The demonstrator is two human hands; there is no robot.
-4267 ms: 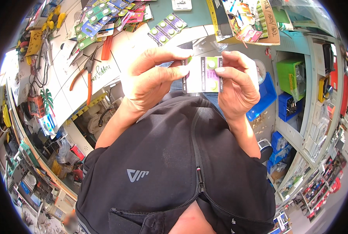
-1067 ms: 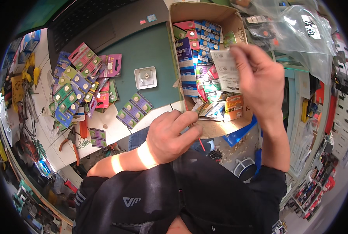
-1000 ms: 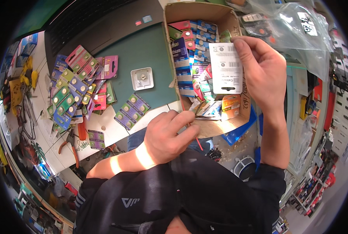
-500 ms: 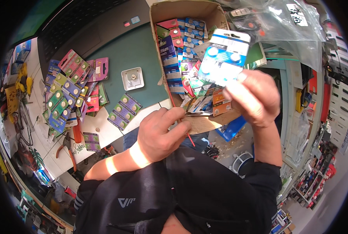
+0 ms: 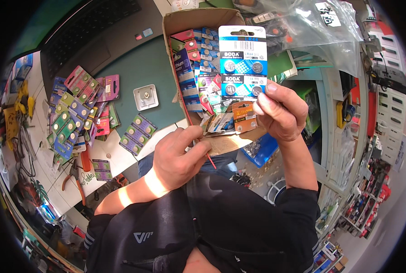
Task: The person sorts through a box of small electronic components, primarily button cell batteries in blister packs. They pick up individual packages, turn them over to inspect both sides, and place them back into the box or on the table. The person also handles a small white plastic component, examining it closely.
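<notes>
My right hand [image 5: 279, 113] holds up a blue and white blister card of button cells [image 5: 242, 61] by its lower edge, over an open cardboard box [image 5: 198, 20] packed with many more battery cards. My left hand [image 5: 180, 157] rests at the near corner of the box, with fingers curled against its cardboard edge, next to a thin red strip [image 5: 208, 159]. Loose cards in the box lie just under the raised card.
Several pink, green and purple battery cards [image 5: 78, 113] are spread on the green mat at left. A small white square packet [image 5: 146, 97] lies mid-mat. A keyboard [image 5: 93, 27] sits behind. Clear plastic bags [image 5: 312, 32] lie at right; orange-handled pliers [image 5: 75, 179] at the bench edge.
My right hand has turned the card from its white back to its blue front and raised it upright over the box. My left hand stayed at the box's near corner.
</notes>
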